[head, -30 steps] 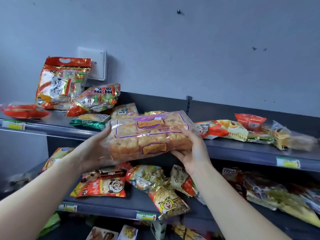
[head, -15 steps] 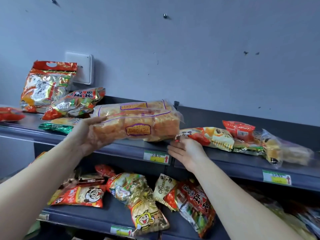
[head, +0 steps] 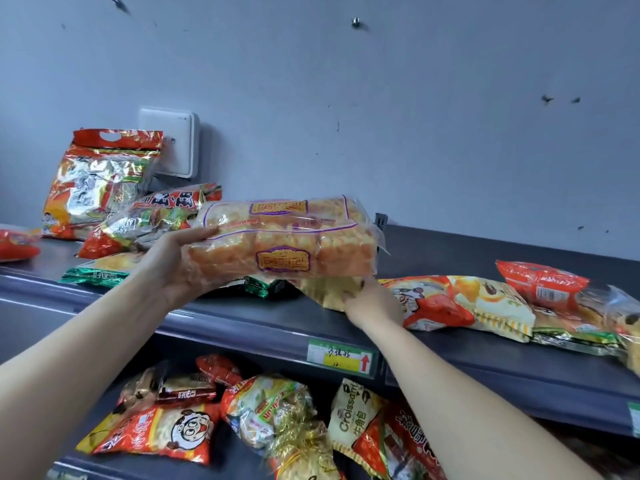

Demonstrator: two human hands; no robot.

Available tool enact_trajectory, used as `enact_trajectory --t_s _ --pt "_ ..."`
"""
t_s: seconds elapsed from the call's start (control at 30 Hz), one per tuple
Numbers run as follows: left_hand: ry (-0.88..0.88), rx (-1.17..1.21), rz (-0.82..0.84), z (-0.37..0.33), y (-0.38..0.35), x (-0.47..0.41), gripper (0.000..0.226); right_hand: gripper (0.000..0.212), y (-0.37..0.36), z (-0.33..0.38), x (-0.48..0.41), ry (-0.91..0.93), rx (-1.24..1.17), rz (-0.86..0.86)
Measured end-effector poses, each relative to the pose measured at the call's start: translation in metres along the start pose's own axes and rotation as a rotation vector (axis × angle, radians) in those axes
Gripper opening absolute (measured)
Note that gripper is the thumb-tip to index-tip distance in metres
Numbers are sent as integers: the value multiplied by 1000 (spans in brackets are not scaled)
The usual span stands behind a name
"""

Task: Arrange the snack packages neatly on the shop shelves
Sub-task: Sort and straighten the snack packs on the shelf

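Your left hand (head: 173,268) grips the left end of the bread pack (head: 287,244), held level just above the dark grey upper shelf (head: 450,258). Your right hand (head: 374,306) reaches under it, fingers curled on a yellow packet (head: 329,289) lying on that shelf. The front edge carries a green-yellow price label (head: 341,356). More packets litter the lower shelf (head: 239,459). Behind is a pale grey wall (head: 381,116), scuffed, with one screw (head: 355,22) and a white box (head: 173,140) at left.
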State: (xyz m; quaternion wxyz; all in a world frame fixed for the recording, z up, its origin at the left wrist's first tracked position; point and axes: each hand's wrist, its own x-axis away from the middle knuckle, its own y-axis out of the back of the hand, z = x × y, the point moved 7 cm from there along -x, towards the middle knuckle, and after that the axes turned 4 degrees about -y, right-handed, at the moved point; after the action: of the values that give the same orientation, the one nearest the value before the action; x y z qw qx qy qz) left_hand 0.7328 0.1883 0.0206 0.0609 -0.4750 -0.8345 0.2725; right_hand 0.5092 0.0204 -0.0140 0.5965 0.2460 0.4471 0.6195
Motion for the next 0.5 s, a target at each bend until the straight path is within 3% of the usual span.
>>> enact_trajectory --t_s 0.1,0.27,0.4,0.5 --pt "18 4 26 6 -1 -16 16 21 12 -30 -29 -99 -179 -73" --pt "56 -24 58 23 -13 -26 30 10 42 -66 -56 -166 -329 -220" --pt "97 -80 70 36 -23 -26 42 13 65 -87 -69 -288 -578 -310" --pt "133 -152 50 47 -28 -25 34 20 84 -101 -70 -366 -796 -452"
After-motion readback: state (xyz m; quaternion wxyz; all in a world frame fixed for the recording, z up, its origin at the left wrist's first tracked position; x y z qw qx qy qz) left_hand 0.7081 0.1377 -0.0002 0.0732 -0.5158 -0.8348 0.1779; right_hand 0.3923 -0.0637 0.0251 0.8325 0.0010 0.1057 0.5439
